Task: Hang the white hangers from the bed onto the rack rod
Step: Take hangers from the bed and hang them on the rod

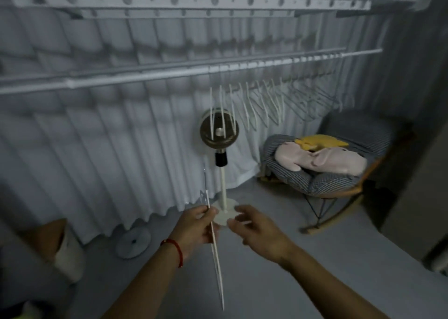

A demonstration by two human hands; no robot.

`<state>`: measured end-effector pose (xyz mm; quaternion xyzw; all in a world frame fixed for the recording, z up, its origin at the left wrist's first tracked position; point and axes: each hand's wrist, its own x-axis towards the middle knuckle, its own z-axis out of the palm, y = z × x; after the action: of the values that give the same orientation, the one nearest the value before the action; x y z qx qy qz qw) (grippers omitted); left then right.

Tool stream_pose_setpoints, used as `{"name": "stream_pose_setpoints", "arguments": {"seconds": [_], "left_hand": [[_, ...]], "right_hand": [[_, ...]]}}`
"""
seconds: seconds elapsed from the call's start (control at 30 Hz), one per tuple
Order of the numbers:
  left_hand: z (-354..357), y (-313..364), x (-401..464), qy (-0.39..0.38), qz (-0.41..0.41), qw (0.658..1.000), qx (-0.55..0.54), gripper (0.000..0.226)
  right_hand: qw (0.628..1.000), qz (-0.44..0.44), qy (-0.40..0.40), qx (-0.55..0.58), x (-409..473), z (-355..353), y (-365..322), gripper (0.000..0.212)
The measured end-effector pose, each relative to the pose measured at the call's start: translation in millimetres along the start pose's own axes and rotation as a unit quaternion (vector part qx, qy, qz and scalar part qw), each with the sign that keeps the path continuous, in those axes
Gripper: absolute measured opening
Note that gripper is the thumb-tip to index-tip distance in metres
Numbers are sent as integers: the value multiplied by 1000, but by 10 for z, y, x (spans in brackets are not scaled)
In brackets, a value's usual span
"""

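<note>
My left hand [197,226] grips a white hanger [217,263] seen edge-on, its metal hook pointing up and its body running down toward me. My right hand [257,230] hovers just right of it with fingers relaxed, holding nothing. The white rack rod [145,76] crosses the view above, in front of the curtain. Several white hangers [254,105] hang in a row on the rod's right half. The bed is out of view.
A standing fan [219,130] rises right behind my hands, its round base [226,213] on the floor. A rocking chair [339,163] with cushions and soft toys stands at the right. A second round base [133,242] lies by the curtain hem. A ceiling drying rack [194,0] spans the top.
</note>
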<state>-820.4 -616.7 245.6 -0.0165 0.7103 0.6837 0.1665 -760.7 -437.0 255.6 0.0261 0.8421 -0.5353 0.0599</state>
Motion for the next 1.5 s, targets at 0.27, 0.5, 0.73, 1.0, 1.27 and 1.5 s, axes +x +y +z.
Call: {"name": "stream_pose_setpoints", "arguments": {"seconds": [0.27,0.5,0.73,1.0,1.27,1.5], "left_hand": [[-337,823,699,81,37,994,70,27],[-350,1581,1288,125,91,978,138,32],[-683,2233,1744,272,242,887,285,20],[-1195,2708,2348,258,404,763,433,39],[-1429,2954,2890,219,434,681,547,52],[-1319,2895,3124,220,450,666,553,55]], "right_hand": [[929,135,-223,261,841,213,-495,50],[918,75,-190,341,1513,-110,-988,32],[933,40,-140,330,2211,-415,-1657,37],[939,30,-70,335,2912,-365,-2075,61],[946,64,-4,316,3244,-124,-1873,72],[959,63,21,277,3258,-109,-1754,63]]}}
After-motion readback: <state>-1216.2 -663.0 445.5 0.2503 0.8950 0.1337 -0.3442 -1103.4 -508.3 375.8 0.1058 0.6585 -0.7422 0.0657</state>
